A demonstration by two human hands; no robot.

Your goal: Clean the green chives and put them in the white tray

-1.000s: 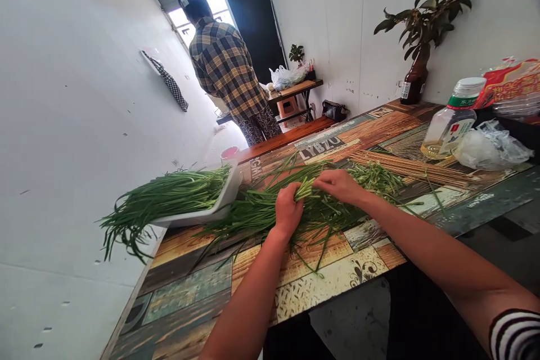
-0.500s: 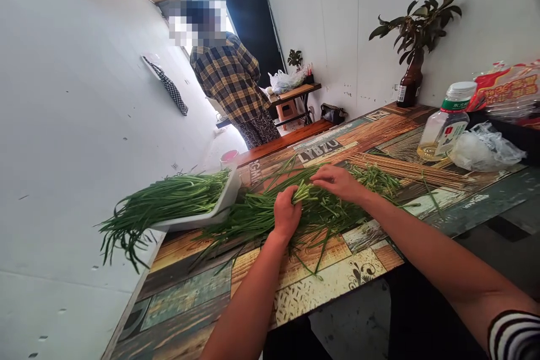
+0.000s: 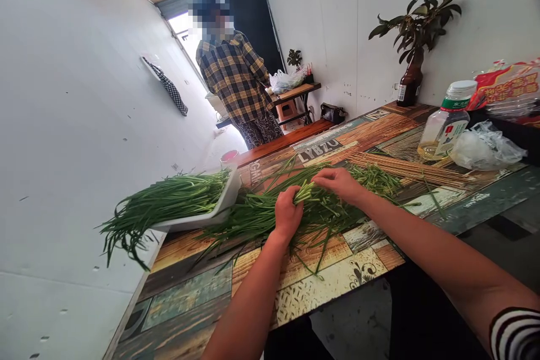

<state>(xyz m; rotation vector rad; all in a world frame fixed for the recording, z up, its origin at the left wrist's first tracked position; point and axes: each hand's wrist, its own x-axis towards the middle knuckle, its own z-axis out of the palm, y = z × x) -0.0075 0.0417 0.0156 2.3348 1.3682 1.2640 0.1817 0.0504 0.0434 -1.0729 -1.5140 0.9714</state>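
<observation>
My left hand (image 3: 288,211) is wrapped round a bunch of green chives (image 3: 304,192), whose pale stalk ends stick out to the right. At those ends, the fingertips of my right hand (image 3: 337,183) are pinched together on the chives; exactly which stalks they grip is too small to tell. Beneath both hands, loose chives (image 3: 253,211) lie spread over the wood-patterned table (image 3: 189,298). A white tray (image 3: 230,197) heaped with long chives stands to the left, their leaf tips hanging over its side. Short trimmings (image 3: 375,179) lie beyond my right wrist.
Thin wooden skewers (image 3: 413,171) lie to the right. Behind them stand a plastic bottle (image 3: 447,121), a crumpled clear bag (image 3: 485,146), a red package (image 3: 510,90) and a brown bottle (image 3: 410,87) holding leafy stems. A person in a plaid shirt (image 3: 236,79) stands across the room.
The person in the plaid shirt has shifted slightly to the right. My hands have barely moved, still together at the stalk ends of the bunch.
</observation>
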